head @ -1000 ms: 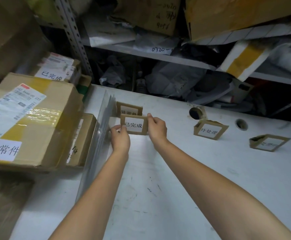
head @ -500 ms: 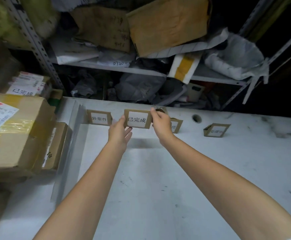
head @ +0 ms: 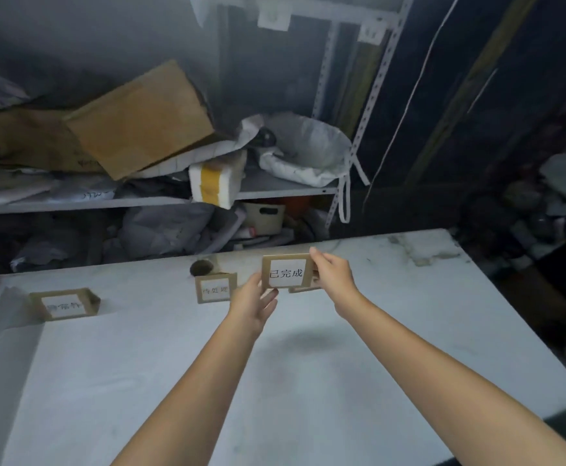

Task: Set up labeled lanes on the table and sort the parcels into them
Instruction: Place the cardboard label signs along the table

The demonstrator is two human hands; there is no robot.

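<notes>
White table (head: 308, 381), cluttered shelves (head: 275, 189), right fingers (head: 320, 262) pinching label card (head: 286, 272), left fingers (head: 269, 298) straight

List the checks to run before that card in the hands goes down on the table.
1. Hold on the card: right hand pinches its right edge, left hand touches its lower left corner. Ok.
2. Its writing faces the person and is readable. Ok.
3. Spot right behind it free: a hidden card sits there, mostly covered. Not ok.
4. What the hidden card says: cannot tell.
5. Middle card and left card upright on the table. Ok.
</notes>
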